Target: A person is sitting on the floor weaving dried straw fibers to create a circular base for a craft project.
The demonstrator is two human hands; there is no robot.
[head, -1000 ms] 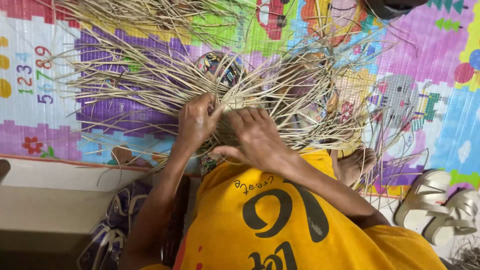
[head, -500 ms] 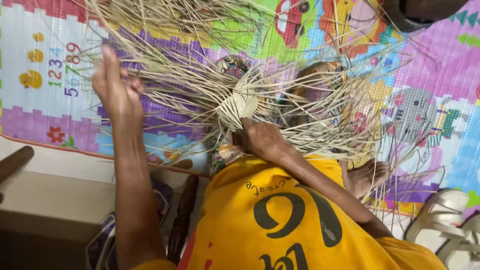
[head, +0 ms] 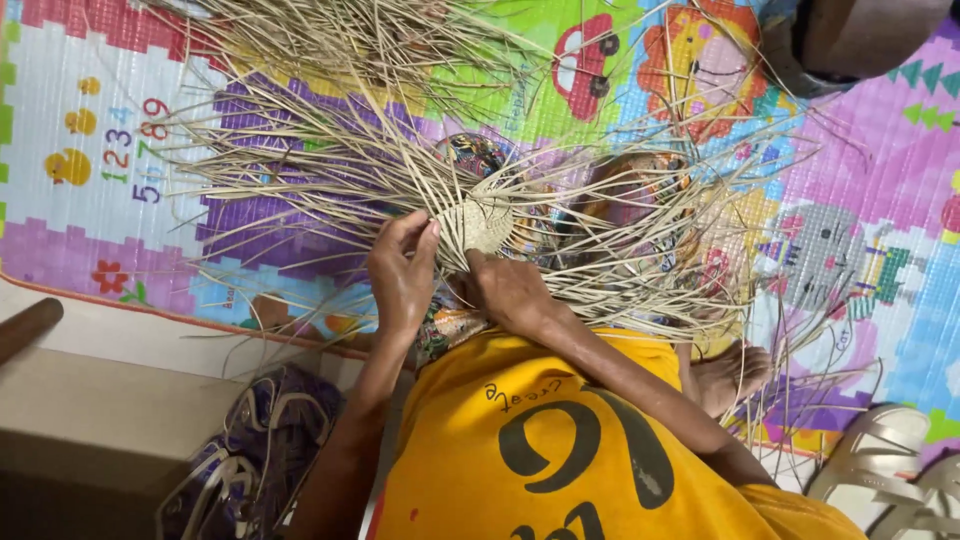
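A small round woven straw disc (head: pixel 482 222) sits over my lap, with many long pale straw strands (head: pixel 300 170) fanning out from it in all directions. My left hand (head: pixel 402 268) is at the disc's left edge, its fingers pinched on a few strands. My right hand (head: pixel 508 290) grips the disc from underneath, and its fingers are partly hidden by the weave. My yellow shirt (head: pixel 560 440) fills the lower middle of the view.
A colourful foam play mat (head: pixel 90 200) covers the floor under the straw. A purple bag (head: pixel 250 450) lies lower left, and a wooden stick (head: pixel 25 328) lies at the left edge. Pale sandals (head: pixel 890 470) are lower right, a bare foot (head: pixel 735 372) is beside them, and part of another person (head: pixel 860 35) is top right.
My left hand, which was stretched out to the left and raised with a strand, has come back to the disc's edge. My right hand stayed on the disc.
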